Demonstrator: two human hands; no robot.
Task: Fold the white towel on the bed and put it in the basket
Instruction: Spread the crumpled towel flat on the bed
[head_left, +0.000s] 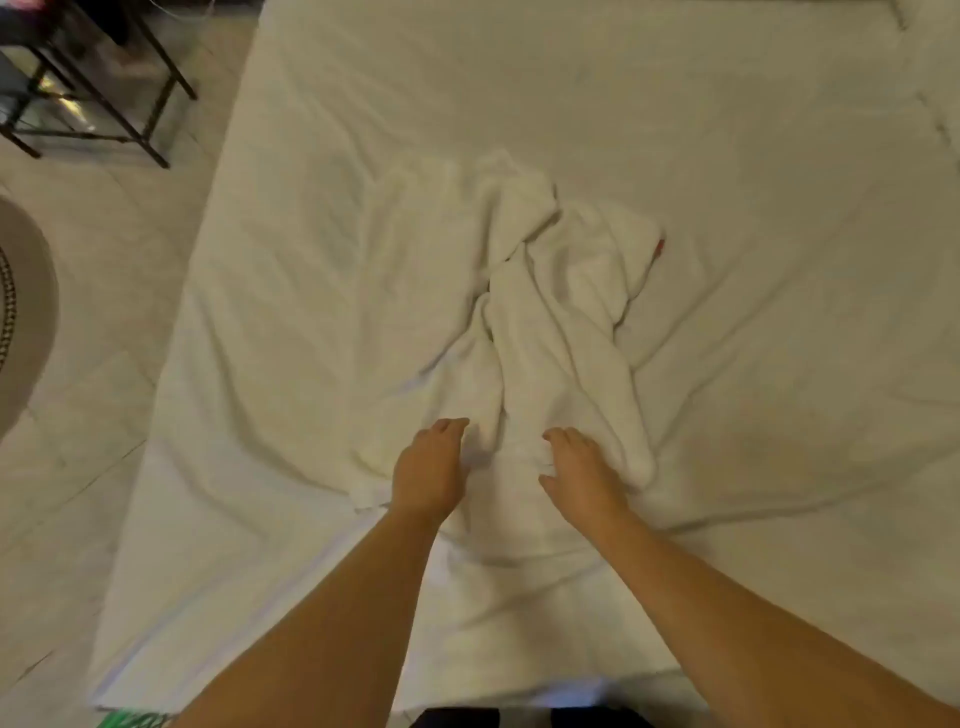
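The bed (727, 156) takes up most of the view. The towel (561, 312) lies crumpled at its centre, not yet folded, so the job looks barely begun. The left grip (428, 467) and right grip (582, 470) rest loose-fingered on its near edge, grasping nothing. The next move, I judge, is to pinch the near corners and spread the towel flat.
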